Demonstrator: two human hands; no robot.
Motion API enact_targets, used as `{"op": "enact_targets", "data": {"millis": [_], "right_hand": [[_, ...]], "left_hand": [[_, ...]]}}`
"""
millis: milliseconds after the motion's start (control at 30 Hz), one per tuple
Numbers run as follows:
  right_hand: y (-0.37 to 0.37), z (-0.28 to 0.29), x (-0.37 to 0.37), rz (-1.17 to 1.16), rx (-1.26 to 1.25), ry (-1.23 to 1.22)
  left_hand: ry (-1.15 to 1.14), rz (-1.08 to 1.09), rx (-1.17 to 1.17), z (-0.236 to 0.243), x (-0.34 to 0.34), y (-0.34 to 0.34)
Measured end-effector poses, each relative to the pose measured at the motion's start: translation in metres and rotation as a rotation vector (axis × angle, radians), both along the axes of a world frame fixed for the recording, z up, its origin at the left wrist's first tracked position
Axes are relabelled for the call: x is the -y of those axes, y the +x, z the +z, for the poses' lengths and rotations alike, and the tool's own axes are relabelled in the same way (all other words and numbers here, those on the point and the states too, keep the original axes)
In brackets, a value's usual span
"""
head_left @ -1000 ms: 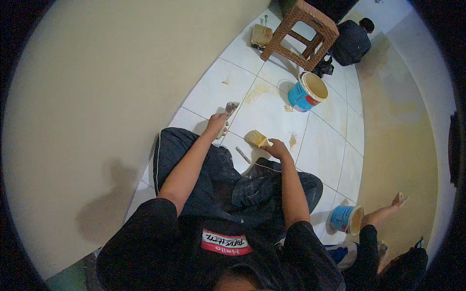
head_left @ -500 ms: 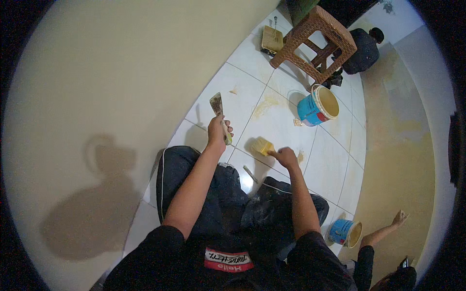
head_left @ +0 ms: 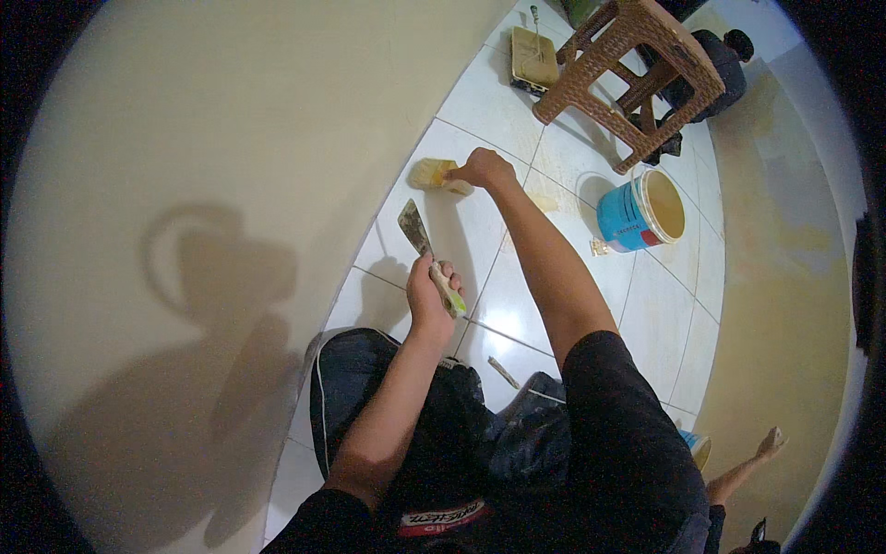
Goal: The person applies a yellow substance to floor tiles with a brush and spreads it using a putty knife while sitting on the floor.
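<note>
My left hand (head_left: 432,297) is wrapped round the pale, green-ended handle of a putty knife (head_left: 414,227). Its stained, flared blade points up and away from me, towards the wall side. Stretched out farther ahead, my right hand (head_left: 486,172) grips a wide yellowish paintbrush (head_left: 432,174). The brush is over the white floor tiles near the foot of the left wall, just beyond the knife blade. Whether its bristles touch the tiles I cannot tell. A small narrow stick-like piece (head_left: 503,371) lies on the floor between my knees.
A bare beige wall (head_left: 231,138) rises on my left. Ahead stand a brown woven-pattern stool (head_left: 637,83), a stained tray (head_left: 533,57) and a blue bucket (head_left: 621,220). One person (head_left: 715,78) sits beyond the stool. Another person's arm (head_left: 743,466) reaches towards the right wall, beside a second bucket (head_left: 690,448).
My right hand has carried the paintbrush forward and left, from near my knees to beside the wall. The left hand with the putty knife sits slightly lower in view, which has shifted.
</note>
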State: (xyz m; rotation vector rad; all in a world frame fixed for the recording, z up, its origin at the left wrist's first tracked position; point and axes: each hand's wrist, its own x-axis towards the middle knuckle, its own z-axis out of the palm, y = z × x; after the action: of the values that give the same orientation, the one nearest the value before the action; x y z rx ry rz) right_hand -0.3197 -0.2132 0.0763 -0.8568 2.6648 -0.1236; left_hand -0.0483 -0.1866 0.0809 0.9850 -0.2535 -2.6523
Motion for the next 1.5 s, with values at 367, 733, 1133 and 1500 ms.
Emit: {"op": "enact_targets", "data": {"millis": [367, 733, 1133, 1500], "right_hand": [[0.012, -0.014, -0.102, -0.204, 0.190, 0.211], [0.040, -0.001, -0.298, -0.406, 0.225, 0.353], [0.028, 0.035, -0.176, -0.090, 0.085, 0.201], [0.041, -0.009, -0.304, -0.498, 0.434, 0.245]], "left_hand": [[0.019, 0.005, -0.035, 0.003, 0.007, 0.004], [-0.044, -0.008, -0.096, 0.003, 0.003, 0.004], [-0.161, 0.006, 0.026, 0.000, 0.005, -0.001], [-0.179, -0.039, 0.030, -0.003, 0.002, 0.001]]}}
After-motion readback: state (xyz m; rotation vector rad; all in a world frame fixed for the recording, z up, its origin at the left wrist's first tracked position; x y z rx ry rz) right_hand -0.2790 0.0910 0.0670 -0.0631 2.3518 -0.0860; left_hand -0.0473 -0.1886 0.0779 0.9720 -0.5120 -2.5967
